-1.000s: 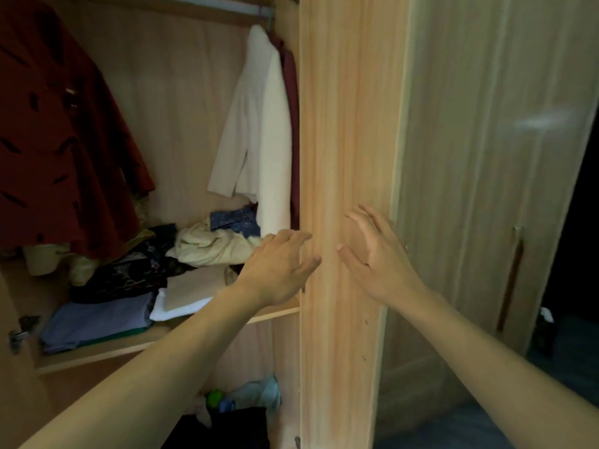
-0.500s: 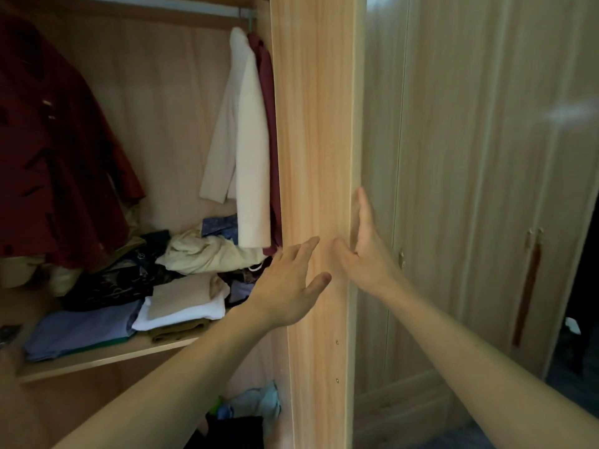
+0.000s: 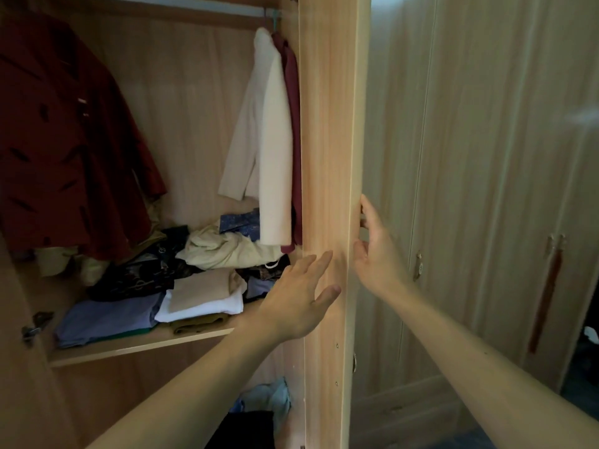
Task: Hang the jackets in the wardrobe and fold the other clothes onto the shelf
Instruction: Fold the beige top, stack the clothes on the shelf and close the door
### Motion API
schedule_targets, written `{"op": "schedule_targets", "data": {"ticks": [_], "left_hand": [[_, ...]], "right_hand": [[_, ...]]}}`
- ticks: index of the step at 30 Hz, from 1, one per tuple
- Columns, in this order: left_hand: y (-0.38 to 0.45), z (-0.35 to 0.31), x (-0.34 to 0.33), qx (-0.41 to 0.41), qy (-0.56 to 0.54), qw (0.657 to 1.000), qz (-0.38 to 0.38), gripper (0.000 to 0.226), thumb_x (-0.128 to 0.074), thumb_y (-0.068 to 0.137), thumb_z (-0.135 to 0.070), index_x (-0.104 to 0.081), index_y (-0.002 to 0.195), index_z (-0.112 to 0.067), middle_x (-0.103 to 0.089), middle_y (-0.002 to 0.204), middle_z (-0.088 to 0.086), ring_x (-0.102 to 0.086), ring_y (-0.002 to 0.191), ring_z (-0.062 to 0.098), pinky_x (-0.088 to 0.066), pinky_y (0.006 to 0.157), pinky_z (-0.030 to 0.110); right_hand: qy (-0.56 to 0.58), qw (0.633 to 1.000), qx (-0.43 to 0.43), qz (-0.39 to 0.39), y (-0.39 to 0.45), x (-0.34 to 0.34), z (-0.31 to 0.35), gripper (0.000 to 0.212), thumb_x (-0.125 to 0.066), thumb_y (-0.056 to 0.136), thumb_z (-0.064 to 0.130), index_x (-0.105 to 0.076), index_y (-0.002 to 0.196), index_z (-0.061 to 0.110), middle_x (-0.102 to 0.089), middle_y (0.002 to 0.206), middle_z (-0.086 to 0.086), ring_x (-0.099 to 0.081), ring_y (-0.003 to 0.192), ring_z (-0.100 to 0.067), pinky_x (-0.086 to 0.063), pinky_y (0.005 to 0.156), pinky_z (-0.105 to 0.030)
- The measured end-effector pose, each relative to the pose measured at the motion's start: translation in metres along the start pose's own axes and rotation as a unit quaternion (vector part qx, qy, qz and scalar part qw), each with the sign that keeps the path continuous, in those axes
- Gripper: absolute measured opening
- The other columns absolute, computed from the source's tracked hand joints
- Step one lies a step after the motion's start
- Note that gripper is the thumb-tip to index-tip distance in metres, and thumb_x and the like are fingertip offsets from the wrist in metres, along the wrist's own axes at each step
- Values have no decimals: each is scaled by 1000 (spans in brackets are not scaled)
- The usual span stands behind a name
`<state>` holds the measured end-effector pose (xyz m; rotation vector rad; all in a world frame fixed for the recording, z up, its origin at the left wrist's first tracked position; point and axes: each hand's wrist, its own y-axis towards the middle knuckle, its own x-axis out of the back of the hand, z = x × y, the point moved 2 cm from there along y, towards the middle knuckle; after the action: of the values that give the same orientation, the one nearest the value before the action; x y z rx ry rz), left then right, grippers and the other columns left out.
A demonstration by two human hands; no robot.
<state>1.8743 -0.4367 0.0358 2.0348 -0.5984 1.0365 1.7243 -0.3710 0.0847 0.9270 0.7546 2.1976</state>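
- 3 garments on the rail [image 3: 175, 8], top of frame: red patterned jacket [image 3: 58, 140] upper left, cream jacket [image 3: 269, 140] and dark red garment [image 3: 291, 124] side by side at centre, hard against the door
- 1 shelf [image 3: 136, 346], centre-left to lower left, holds the other clothes: blue folded piece [image 3: 107, 319] at left, beige fold [image 3: 201, 290] on top of a white fold [image 3: 201, 311], olive piece [image 3: 197, 323] under those, dark patterned heap [image 3: 139, 273] behind, pale yellow crumpled garment [image 3: 227, 251] and blue speckled cloth [image 3: 240, 223] under the cream jacket
- more clothes [image 3: 262, 403] loose at bottom centre, below the shelf; count unclear
- 1 open wardrobe door [image 3: 327, 157], seen edge-on, runs top to bottom through the centre
- left hand [image 3: 298, 303] open, fingers spread, palm flat against the door's inner face, grips nothing; folded stack just left of it, cream jacket above it
- right hand [image 3: 377, 254] open and loosely curled, fingers on the door's outer edge, not closed round anything
- closed wardrobe doors [image 3: 486, 189] fill the right; 1 red handle [image 3: 547, 296] at right
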Motion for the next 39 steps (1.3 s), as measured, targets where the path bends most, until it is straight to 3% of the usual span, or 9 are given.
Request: {"op": "schedule_targets", "data": {"ticks": [4, 7, 12, 15, 21, 27, 30, 34, 39], "left_hand": [[-16, 22, 7, -16, -23, 1000, 1, 62, -35, 100, -56, -11, 156, -42, -17, 164, -9, -14, 150, 17, -19, 122, 43], [-30, 40, 12, -16, -44, 999, 10, 63, -34, 99, -58, -10, 155, -43, -23, 161, -6, -24, 146, 19, -26, 118, 42], [-48, 72, 30, -7, -114, 993, -2, 65, -45, 101, -48, -14, 156, -38, -29, 156, -8, -27, 143, 12, -22, 107, 22], [-59, 92, 38, 3, -120, 993, 3, 66, -46, 101, -46, -11, 156, -39, -31, 154, -7, -31, 141, 15, -25, 102, 23], [-69, 131, 49, 39, -108, 993, 1, 71, -43, 100, -52, -2, 156, -39, -24, 159, -6, -30, 143, 16, -31, 115, 37], [-64, 170, 69, 24, -46, 998, -22, 70, -44, 99, -53, -12, 157, -29, -33, 152, -8, -36, 137, 11, -37, 110, 35], [-54, 191, 84, 30, -4, 999, -34, 73, -39, 94, -63, -16, 156, -31, -35, 150, -8, -37, 136, 12, -38, 110, 38], [-38, 210, 105, 65, 38, 995, -64, 64, -44, 99, -54, -23, 152, -25, -35, 150, -6, -37, 135, 15, -37, 109, 37], [-25, 238, 121, 89, 57, 991, -80, 58, -47, 99, -47, -28, 151, -30, -38, 149, -7, -38, 136, 15, -38, 110, 37]], "right_hand": [[-25, 999, 18, -15, -7, -23, 21, 72, -46, 96, -5, -19, 156, 25, -41, 153, 2, -43, 136, -11, -36, 111, -25], [-38, 999, 21, -5, -12, -48, 33, 74, -48, 95, -4, -19, 155, 28, -45, 150, 2, -46, 135, -11, -39, 112, -31], [-20, 999, 8, 49, -16, -86, 54, 79, -53, 96, -1, -15, 155, 36, -42, 151, 7, -43, 133, -1, -36, 113, -25], [-28, 993, -8, 115, -16, -104, 65, 84, -54, 99, 9, -2, 155, 44, -30, 159, 12, -40, 136, -2, -33, 113, -26], [-36, 985, 31, 168, -2, -138, 73, 83, -46, 102, 13, 10, 150, 51, -5, 164, 15, -17, 149, -9, -23, 122, -43], [-70, 979, 91, 171, 14, -189, 68, 86, -47, 103, 19, 19, 150, 48, 11, 166, 2, 11, 152, -17, -7, 124, -49], [-48, 979, 118, 157, 22, -214, 69, 89, -51, 101, 18, 18, 150, 48, 19, 164, 4, 15, 151, -19, -8, 124, -49], [-67, 974, 145, 164, 33, -248, 60, 96, -57, 98, 25, 20, 148, 50, 32, 159, 12, 15, 151, -22, -6, 121, -50], [-127, 963, 184, 151, 50, -278, 54, 101, -65, 92, 35, 16, 152, 43, 30, 161, 5, 6, 152, -31, -5, 118, -44]]}}
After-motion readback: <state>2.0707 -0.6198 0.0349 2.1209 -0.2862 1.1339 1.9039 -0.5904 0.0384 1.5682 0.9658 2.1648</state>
